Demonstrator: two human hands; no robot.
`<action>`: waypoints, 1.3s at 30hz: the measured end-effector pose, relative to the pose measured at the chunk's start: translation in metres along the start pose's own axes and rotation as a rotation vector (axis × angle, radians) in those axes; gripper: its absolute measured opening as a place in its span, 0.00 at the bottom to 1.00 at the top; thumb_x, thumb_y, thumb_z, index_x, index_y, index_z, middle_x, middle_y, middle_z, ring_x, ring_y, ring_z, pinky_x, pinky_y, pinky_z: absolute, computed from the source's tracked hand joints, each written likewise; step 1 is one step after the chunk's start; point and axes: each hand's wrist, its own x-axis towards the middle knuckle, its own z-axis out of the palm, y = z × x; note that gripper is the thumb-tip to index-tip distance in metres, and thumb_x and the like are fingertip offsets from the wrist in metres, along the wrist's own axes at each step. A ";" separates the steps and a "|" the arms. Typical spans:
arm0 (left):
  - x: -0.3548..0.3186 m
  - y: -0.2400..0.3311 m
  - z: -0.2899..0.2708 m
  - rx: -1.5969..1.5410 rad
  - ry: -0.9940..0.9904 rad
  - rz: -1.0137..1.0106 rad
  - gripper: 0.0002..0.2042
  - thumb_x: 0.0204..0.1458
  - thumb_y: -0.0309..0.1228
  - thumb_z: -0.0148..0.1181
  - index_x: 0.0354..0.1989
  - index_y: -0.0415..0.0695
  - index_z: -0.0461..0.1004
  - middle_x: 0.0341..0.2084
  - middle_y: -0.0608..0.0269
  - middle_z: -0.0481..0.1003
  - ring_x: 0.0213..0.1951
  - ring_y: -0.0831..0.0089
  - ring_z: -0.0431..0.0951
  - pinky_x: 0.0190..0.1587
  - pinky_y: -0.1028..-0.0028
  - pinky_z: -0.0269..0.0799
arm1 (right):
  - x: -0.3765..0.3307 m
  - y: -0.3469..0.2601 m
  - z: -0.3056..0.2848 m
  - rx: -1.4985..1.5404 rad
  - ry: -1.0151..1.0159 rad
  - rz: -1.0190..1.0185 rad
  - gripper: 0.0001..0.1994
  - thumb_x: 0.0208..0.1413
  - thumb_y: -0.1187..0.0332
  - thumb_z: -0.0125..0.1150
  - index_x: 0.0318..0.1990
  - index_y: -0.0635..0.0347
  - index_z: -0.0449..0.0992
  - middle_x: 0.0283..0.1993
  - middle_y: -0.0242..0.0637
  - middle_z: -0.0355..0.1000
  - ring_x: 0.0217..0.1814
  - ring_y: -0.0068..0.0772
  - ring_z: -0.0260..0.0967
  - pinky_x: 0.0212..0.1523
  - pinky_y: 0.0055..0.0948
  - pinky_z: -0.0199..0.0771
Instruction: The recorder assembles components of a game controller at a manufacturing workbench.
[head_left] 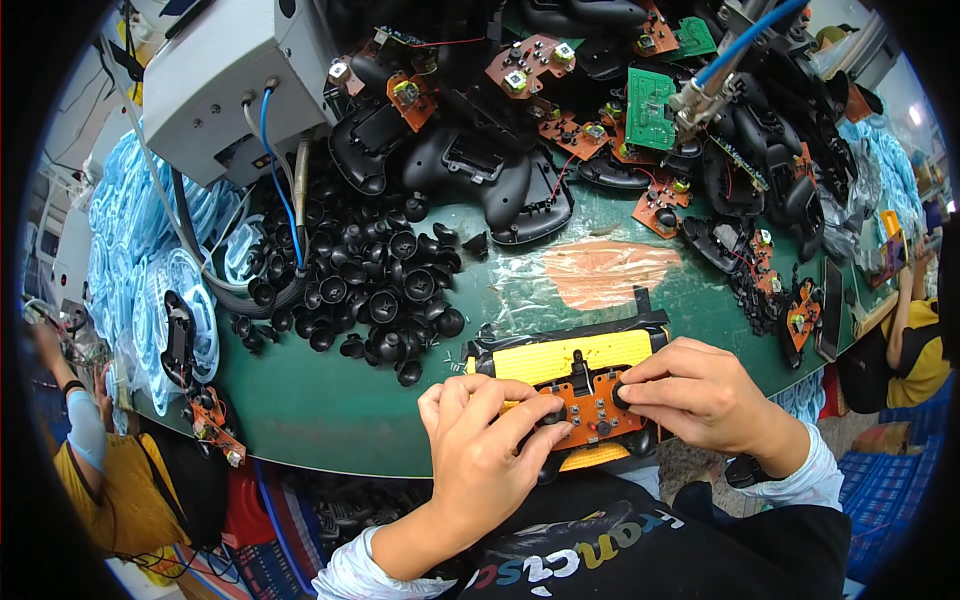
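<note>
An orange circuit board (597,411) sits in a black game controller shell (632,443) on a yellow pad (560,357) near the table's front edge. My left hand (487,432) is closed, thumb and fingers pinching a black thumbstick cap (555,412) at the board's left side. At the board's upper right, my right hand (705,393) pinches another black thumbstick cap (619,396) between thumb and fingertips. Both caps are partly hidden by my fingers. A heap of loose black thumbstick caps (384,306) lies on the green table, left of the pad.
Black controller shells (500,185) and boards pile up across the back. A grey machine box (232,95) with cables stands back left; a metal tool with a blue hose (692,105) hangs back right. A phone (829,308) lies at the right edge. Other people sit on both sides.
</note>
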 end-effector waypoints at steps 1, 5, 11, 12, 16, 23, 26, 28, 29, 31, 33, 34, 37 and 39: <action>0.000 -0.001 0.000 0.000 -0.001 0.001 0.14 0.33 0.29 0.76 0.32 0.50 0.83 0.32 0.73 0.76 0.39 0.68 0.70 0.47 0.67 0.58 | 0.000 0.000 0.001 0.011 0.014 0.003 0.09 0.43 0.75 0.70 0.35 0.60 0.81 0.38 0.35 0.76 0.35 0.36 0.74 0.36 0.31 0.76; 0.000 0.000 -0.001 -0.061 -0.030 -0.051 0.14 0.35 0.29 0.75 0.34 0.50 0.83 0.32 0.72 0.76 0.40 0.67 0.70 0.49 0.67 0.58 | 0.001 -0.003 0.000 0.011 0.008 0.033 0.09 0.44 0.75 0.70 0.36 0.60 0.81 0.37 0.35 0.75 0.34 0.36 0.74 0.35 0.30 0.75; -0.001 0.004 -0.003 -0.038 -0.039 -0.019 0.16 0.36 0.28 0.74 0.37 0.49 0.82 0.34 0.71 0.78 0.41 0.67 0.72 0.49 0.66 0.58 | -0.001 -0.004 0.001 0.031 0.012 0.052 0.09 0.44 0.74 0.71 0.35 0.60 0.81 0.37 0.34 0.74 0.33 0.36 0.73 0.34 0.30 0.75; -0.001 0.004 -0.004 -0.021 -0.029 -0.025 0.16 0.36 0.28 0.74 0.38 0.48 0.82 0.35 0.71 0.78 0.41 0.68 0.72 0.49 0.66 0.58 | -0.002 -0.005 0.001 0.036 0.018 0.057 0.09 0.44 0.74 0.70 0.35 0.59 0.81 0.36 0.34 0.74 0.33 0.36 0.73 0.34 0.30 0.75; -0.005 0.004 -0.001 -0.002 -0.027 -0.042 0.14 0.37 0.27 0.74 0.36 0.47 0.82 0.34 0.70 0.79 0.40 0.68 0.73 0.48 0.66 0.58 | 0.000 -0.005 0.001 -0.012 0.014 0.034 0.09 0.44 0.74 0.71 0.35 0.59 0.80 0.36 0.33 0.74 0.32 0.36 0.74 0.33 0.31 0.76; -0.006 0.006 0.002 -0.030 0.023 -0.039 0.12 0.38 0.25 0.73 0.34 0.46 0.82 0.31 0.66 0.81 0.31 0.70 0.78 0.42 0.68 0.62 | 0.009 -0.007 -0.001 -0.024 -0.069 0.068 0.07 0.45 0.73 0.68 0.33 0.57 0.78 0.32 0.34 0.73 0.31 0.37 0.75 0.31 0.33 0.76; 0.007 0.007 -0.002 0.001 0.003 0.008 0.12 0.38 0.25 0.73 0.33 0.45 0.81 0.29 0.65 0.81 0.28 0.68 0.78 0.40 0.68 0.64 | 0.008 -0.011 -0.004 -0.071 -0.100 0.072 0.06 0.46 0.73 0.68 0.33 0.57 0.77 0.31 0.34 0.72 0.31 0.39 0.74 0.31 0.34 0.76; 0.003 0.003 0.003 -0.015 -0.018 0.033 0.12 0.38 0.26 0.73 0.33 0.45 0.81 0.29 0.66 0.81 0.33 0.67 0.78 0.42 0.67 0.64 | 0.000 -0.006 -0.002 -0.013 -0.060 0.139 0.07 0.45 0.72 0.69 0.33 0.56 0.77 0.31 0.35 0.73 0.31 0.41 0.74 0.30 0.34 0.76; 0.004 -0.002 0.008 0.001 -0.021 0.060 0.13 0.37 0.27 0.74 0.34 0.45 0.81 0.31 0.66 0.81 0.37 0.65 0.77 0.46 0.65 0.64 | -0.006 0.003 0.003 0.005 -0.009 0.142 0.08 0.45 0.71 0.69 0.33 0.56 0.77 0.32 0.34 0.73 0.31 0.41 0.74 0.31 0.34 0.76; -0.002 -0.003 0.010 -0.061 -0.050 0.084 0.19 0.34 0.31 0.77 0.36 0.44 0.79 0.41 0.59 0.77 0.50 0.58 0.71 0.56 0.60 0.62 | -0.014 0.007 0.014 0.060 0.075 0.103 0.09 0.46 0.70 0.69 0.36 0.55 0.78 0.33 0.33 0.73 0.36 0.40 0.74 0.37 0.35 0.76; -0.011 0.007 0.009 -0.120 -0.039 -0.016 0.19 0.35 0.30 0.76 0.37 0.41 0.78 0.47 0.48 0.72 0.52 0.55 0.70 0.58 0.60 0.62 | -0.016 0.005 0.021 0.066 0.104 0.044 0.10 0.47 0.71 0.70 0.38 0.58 0.79 0.37 0.34 0.75 0.39 0.38 0.75 0.39 0.33 0.77; -0.017 0.008 0.012 -0.188 -0.037 -0.058 0.15 0.39 0.27 0.74 0.37 0.40 0.78 0.48 0.47 0.71 0.51 0.56 0.72 0.57 0.61 0.64 | -0.014 0.002 0.022 0.079 0.107 0.008 0.09 0.49 0.71 0.69 0.38 0.58 0.79 0.38 0.34 0.74 0.40 0.38 0.74 0.41 0.33 0.76; -0.014 0.000 0.011 -0.096 -0.045 0.113 0.36 0.35 0.26 0.76 0.57 0.38 0.65 0.50 0.45 0.70 0.51 0.49 0.71 0.56 0.59 0.66 | -0.009 0.003 0.025 0.093 0.098 0.002 0.10 0.49 0.70 0.65 0.40 0.57 0.75 0.39 0.35 0.70 0.45 0.41 0.72 0.46 0.36 0.73; -0.007 -0.005 0.017 -0.150 -0.081 0.114 0.40 0.35 0.25 0.76 0.60 0.36 0.61 0.51 0.45 0.70 0.53 0.50 0.70 0.58 0.61 0.65 | -0.010 0.009 0.014 0.062 0.079 0.033 0.11 0.50 0.69 0.66 0.41 0.57 0.76 0.41 0.36 0.71 0.45 0.43 0.72 0.47 0.36 0.74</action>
